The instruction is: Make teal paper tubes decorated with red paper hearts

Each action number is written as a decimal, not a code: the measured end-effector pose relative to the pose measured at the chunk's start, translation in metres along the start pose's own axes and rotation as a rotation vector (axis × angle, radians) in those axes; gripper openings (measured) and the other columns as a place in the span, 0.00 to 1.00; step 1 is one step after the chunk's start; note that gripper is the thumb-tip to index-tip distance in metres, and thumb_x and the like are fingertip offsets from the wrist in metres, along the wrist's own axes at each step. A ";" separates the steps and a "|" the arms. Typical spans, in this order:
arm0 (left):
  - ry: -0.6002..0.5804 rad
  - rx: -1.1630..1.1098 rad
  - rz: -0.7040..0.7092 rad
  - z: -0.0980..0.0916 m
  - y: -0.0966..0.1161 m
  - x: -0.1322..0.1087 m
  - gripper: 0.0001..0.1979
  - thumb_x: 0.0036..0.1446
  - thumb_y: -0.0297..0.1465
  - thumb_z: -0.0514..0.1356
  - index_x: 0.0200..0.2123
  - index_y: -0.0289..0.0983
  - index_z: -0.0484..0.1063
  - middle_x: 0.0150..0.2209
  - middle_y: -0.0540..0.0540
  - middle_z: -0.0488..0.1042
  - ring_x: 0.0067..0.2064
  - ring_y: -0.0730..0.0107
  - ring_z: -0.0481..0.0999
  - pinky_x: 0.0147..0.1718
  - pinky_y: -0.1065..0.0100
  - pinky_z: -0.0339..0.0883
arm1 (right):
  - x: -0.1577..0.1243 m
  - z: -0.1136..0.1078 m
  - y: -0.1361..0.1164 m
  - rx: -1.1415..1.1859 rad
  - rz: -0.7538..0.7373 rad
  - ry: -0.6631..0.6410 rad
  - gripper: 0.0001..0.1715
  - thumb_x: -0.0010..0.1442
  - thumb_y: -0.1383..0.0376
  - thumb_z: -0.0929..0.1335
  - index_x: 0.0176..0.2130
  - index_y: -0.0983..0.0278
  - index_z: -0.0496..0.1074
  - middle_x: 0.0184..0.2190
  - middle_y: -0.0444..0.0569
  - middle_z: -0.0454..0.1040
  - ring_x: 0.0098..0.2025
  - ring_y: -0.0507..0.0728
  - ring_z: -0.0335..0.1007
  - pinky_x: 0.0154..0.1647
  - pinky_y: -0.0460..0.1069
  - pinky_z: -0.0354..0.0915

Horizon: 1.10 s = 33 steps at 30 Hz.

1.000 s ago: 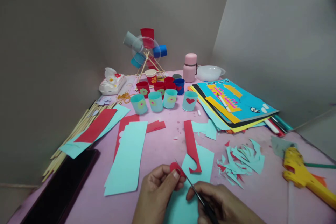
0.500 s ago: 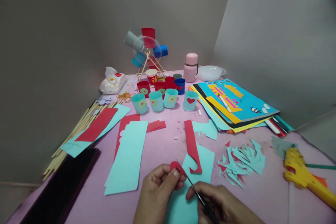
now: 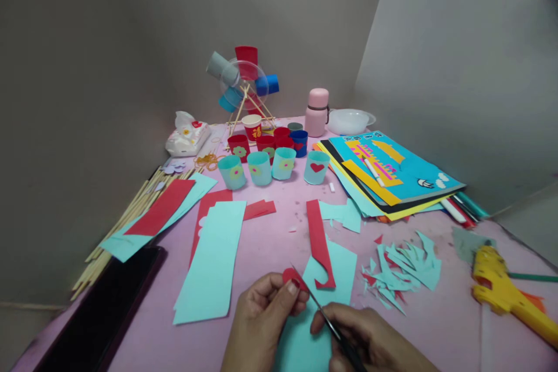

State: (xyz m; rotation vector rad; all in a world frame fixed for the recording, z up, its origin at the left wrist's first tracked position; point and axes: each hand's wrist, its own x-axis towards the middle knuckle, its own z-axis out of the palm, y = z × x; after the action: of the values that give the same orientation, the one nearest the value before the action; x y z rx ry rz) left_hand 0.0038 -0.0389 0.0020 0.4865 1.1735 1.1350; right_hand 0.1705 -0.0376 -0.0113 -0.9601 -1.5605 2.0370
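Low in the middle of the head view, my left hand [image 3: 274, 315] pinches a small rounded piece of red paper [image 3: 289, 274] between thumb and fingers. My right hand [image 3: 364, 334] is closed on a pair of black-handled scissors [image 3: 328, 323], whose blades lie against the right edge of that red piece. Beneath both hands lies a light-blue paper sheet [image 3: 340, 267]. On it rests a red paper strip [image 3: 319, 238] with a curved cut at its near end. My right hand covers part of the scissor handles.
Paper scraps [image 3: 410, 267] and a yellow glue gun [image 3: 492, 279] lie to the right. Light-blue strips [image 3: 213, 267], a black phone [image 3: 104, 314] and wooden sticks [image 3: 117, 221] lie left. Decorated paper cups [image 3: 258, 168] stand ahead, before a stick-framed wheel [image 3: 244, 84].
My right hand and the scissors have shifted very slightly to the right. My left hand and the red paper piece stay in place.
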 end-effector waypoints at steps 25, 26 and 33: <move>-0.002 -0.005 0.000 -0.003 -0.001 0.001 0.08 0.43 0.34 0.69 0.21 0.36 0.75 0.21 0.52 0.76 0.26 0.77 0.71 0.30 0.75 0.63 | 0.001 0.001 -0.008 -0.066 0.043 0.043 0.33 0.45 0.39 0.67 0.34 0.64 0.64 0.17 0.33 0.48 0.20 0.47 0.41 0.19 0.44 0.40; -0.001 -0.004 -0.001 -0.002 -0.001 0.001 0.08 0.43 0.33 0.69 0.21 0.36 0.75 0.21 0.52 0.76 0.26 0.77 0.71 0.30 0.75 0.63 | 0.001 0.001 -0.008 -0.063 0.035 0.043 0.33 0.45 0.39 0.67 0.34 0.64 0.64 0.17 0.33 0.48 0.20 0.47 0.41 0.19 0.44 0.40; 0.004 -0.014 -0.003 -0.001 -0.001 0.000 0.09 0.42 0.33 0.69 0.20 0.36 0.74 0.21 0.52 0.76 0.26 0.77 0.71 0.30 0.75 0.63 | 0.002 0.000 -0.011 -0.076 0.048 0.035 0.31 0.45 0.41 0.68 0.33 0.64 0.64 0.15 0.32 0.46 0.19 0.46 0.40 0.18 0.44 0.40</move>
State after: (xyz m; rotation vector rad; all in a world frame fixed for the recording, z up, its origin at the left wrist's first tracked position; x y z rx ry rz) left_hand 0.0033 -0.0392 0.0011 0.4717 1.1693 1.1409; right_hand 0.1683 -0.0331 -0.0015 -1.0656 -1.6214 1.9943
